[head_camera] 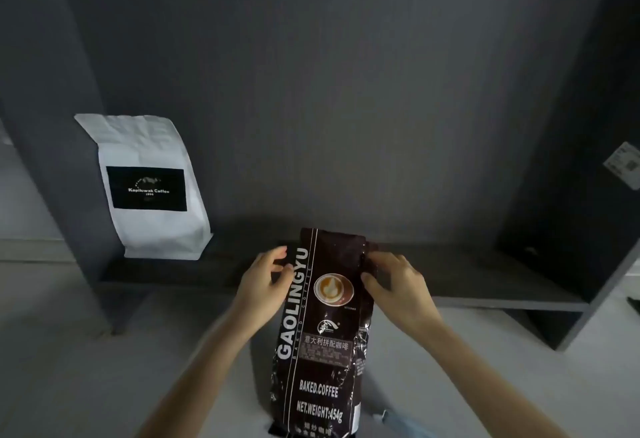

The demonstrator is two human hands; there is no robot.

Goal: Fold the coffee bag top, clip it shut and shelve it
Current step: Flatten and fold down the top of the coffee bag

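A tall dark brown coffee bag [322,326] with white lettering and a latte picture stands upright on the pale counter, in front of a dark shelf. My left hand [265,281] touches the bag's upper left edge with curled fingers. On the other side, my right hand [394,285] pinches the upper right edge near the top. The bag's top is upright and flat. A pale blue object [398,420], possibly a clip, lies blurred on the counter right of the bag's base.
A white coffee bag [149,188] with a black label stands at the left end of the dark shelf board [485,285]. Dark shelf walls rise on both sides. A paper label [623,164] sticks to the right wall.
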